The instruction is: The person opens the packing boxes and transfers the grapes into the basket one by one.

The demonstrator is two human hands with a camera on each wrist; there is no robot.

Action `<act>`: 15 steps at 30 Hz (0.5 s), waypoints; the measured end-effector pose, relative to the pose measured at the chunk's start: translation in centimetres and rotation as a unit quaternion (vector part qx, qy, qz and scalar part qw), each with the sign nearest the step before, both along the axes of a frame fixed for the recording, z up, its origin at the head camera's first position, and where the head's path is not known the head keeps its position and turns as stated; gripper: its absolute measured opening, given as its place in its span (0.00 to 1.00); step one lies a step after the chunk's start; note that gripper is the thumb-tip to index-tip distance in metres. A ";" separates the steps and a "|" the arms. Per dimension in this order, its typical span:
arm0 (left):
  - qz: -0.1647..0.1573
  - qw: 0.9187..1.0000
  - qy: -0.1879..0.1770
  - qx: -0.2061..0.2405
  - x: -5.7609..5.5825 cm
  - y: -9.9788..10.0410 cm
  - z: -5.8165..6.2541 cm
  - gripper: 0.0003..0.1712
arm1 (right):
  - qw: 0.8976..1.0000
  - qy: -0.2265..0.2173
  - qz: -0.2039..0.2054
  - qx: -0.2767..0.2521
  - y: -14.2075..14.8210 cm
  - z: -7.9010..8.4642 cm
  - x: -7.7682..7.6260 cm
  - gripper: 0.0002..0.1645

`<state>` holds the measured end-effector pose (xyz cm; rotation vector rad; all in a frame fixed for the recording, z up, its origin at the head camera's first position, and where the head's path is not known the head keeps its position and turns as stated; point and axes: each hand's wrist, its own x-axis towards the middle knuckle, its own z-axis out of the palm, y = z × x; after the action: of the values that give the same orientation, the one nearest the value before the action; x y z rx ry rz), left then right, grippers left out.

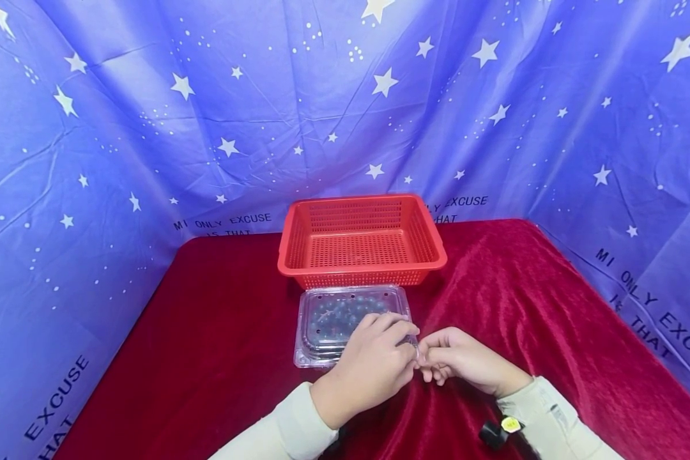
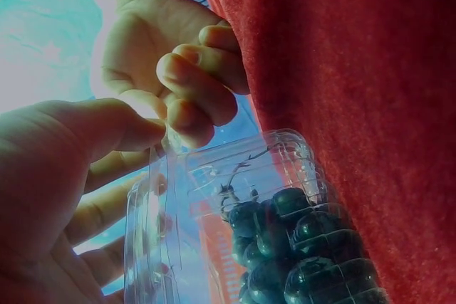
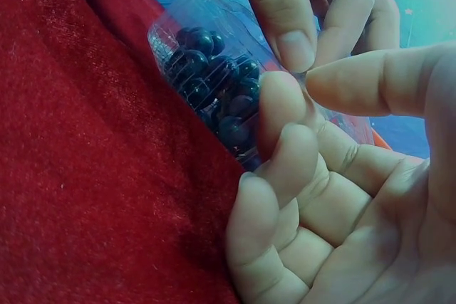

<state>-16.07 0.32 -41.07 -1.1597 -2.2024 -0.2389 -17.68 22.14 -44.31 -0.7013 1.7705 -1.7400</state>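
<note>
A clear plastic clamshell box (image 1: 310,358), lid closed, lies on the red cloth with dark grapes (image 2: 313,279) inside. Thin stems (image 2: 235,176) show through its wall in the left wrist view. My left hand (image 1: 370,361) lies over the right part of the lid, fingers on top, and its thumb (image 2: 117,129) pinches the rim. At that same right edge my right hand (image 1: 466,361) pinches the rim between thumb and bent index finger (image 3: 281,105). Its other fingers curl loosely below. Both hands' fingertips meet at this spot and partly hide the edge.
Right behind the box stands a red plastic basket (image 1: 362,279) with perforated walls. Red velvet cloth (image 1: 207,332) covers the table. A blue curtain with stars (image 1: 322,83) hangs behind and along both sides. A black wrist device (image 1: 492,434) is at my right sleeve.
</note>
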 end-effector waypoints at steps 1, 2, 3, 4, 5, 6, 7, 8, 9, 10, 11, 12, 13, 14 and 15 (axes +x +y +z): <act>0.001 1.000 0.001 0.000 0.0 0.0 0.0 0.04 | 1.000 0.000 -0.001 0.000 0.0 0.0 0.0 0.13; 0.001 1.000 0.000 0.000 0.0 0.0 0.0 0.04 | 1.000 -0.001 -0.001 0.001 0.0 0.0 0.0 0.12; 0.001 1.000 0.001 0.001 0.0 0.0 0.0 0.04 | 1.000 -0.001 -0.002 0.002 0.0 -0.1 0.0 0.12; 0.002 1.000 0.000 0.000 0.1 0.0 0.1 0.04 | 1.000 -0.001 -0.003 0.002 0.0 -0.1 0.0 0.12; 0.003 1.000 -0.001 0.000 0.1 0.0 0.1 0.04 | 1.000 -0.002 -0.004 0.003 0.0 -0.1 0.0 0.11; 0.004 1.000 -0.002 0.000 0.1 0.0 0.1 0.04 | 1.000 -0.003 -0.004 0.003 0.0 -0.1 0.0 0.11; 0.004 1.000 -0.003 0.000 0.1 0.0 0.1 0.03 | 1.000 -0.003 -0.004 0.003 0.0 -0.1 0.0 0.11; 0.004 1.000 -0.004 0.000 0.1 -0.1 0.1 0.03 | 1.000 -0.005 -0.005 0.004 -0.1 0.0 0.0 0.10; 0.005 1.000 -0.005 0.000 0.1 -0.1 0.0 0.03 | 1.000 -0.006 -0.006 0.005 -0.1 0.0 0.0 0.10; 0.005 1.000 -0.004 -0.001 0.1 -0.1 0.0 0.03 | 1.000 -0.008 -0.007 0.006 -0.1 0.0 0.0 0.10; 0.004 1.000 -0.004 0.000 0.1 -0.1 0.0 0.03 | 1.000 -0.010 -0.008 0.008 -0.1 0.1 0.0 0.10; 0.004 1.000 -0.003 0.001 0.1 0.0 0.0 0.03 | 1.000 -0.011 -0.009 0.009 -0.1 0.1 0.0 0.10; 0.003 1.000 -0.001 0.002 0.0 0.0 0.0 0.03 | 1.000 -0.012 -0.010 0.010 -0.1 0.1 0.0 0.10; 0.002 1.000 0.000 0.004 0.0 0.0 0.1 0.03 | 1.000 -0.014 -0.010 0.011 -0.1 0.1 0.0 0.10; 0.000 1.000 0.000 0.006 0.0 0.0 0.1 0.03 | 1.000 -0.014 -0.009 0.010 -0.1 0.1 0.0 0.10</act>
<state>-16.06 0.29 -40.98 -1.1534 -2.1982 -0.2532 -17.69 22.05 -44.24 -0.6502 1.7786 -1.7333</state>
